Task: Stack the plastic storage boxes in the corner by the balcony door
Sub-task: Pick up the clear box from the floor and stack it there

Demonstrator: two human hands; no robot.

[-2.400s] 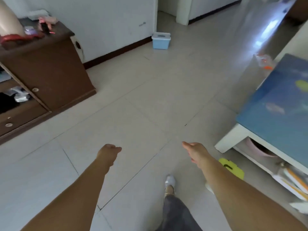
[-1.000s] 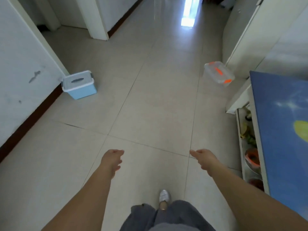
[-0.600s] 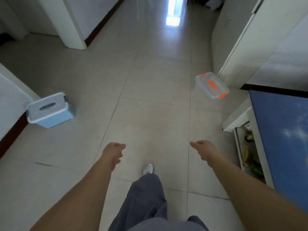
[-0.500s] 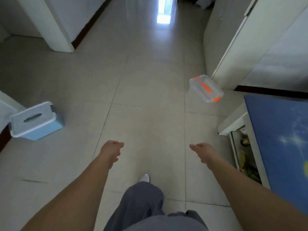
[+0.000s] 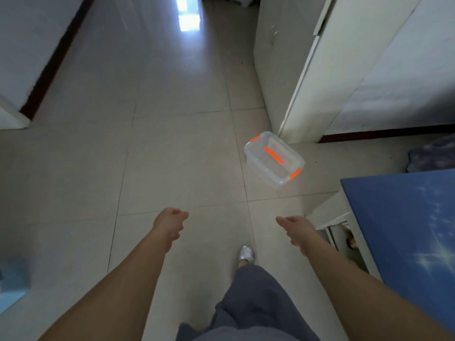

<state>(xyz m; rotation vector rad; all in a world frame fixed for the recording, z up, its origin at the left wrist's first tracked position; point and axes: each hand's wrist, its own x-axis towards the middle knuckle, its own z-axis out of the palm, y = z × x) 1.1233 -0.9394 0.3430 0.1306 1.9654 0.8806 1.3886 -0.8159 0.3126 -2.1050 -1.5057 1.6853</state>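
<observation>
A clear plastic storage box (image 5: 273, 159) with an orange handle and orange clips stands on the tiled floor ahead, just right of centre, beside a white wall corner (image 5: 290, 124). A light blue storage box (image 5: 11, 286) shows only as a blurred piece at the left edge. My left hand (image 5: 170, 223) reaches forward with loosely curled fingers and holds nothing. My right hand (image 5: 296, 227) is stretched forward, fingers apart, empty, and well short of the clear box.
A table with a blue top (image 5: 403, 237) and a white frame stands at the right, with cluttered shelves beneath. A white wall with a dark skirting (image 5: 49, 67) runs along the left. My foot in a light shoe (image 5: 245, 253) is on the tiles.
I have walked forward and turned right. The clear box has come nearer and lower in view, while the blue box has slid to the left edge. Both hands stay empty.
</observation>
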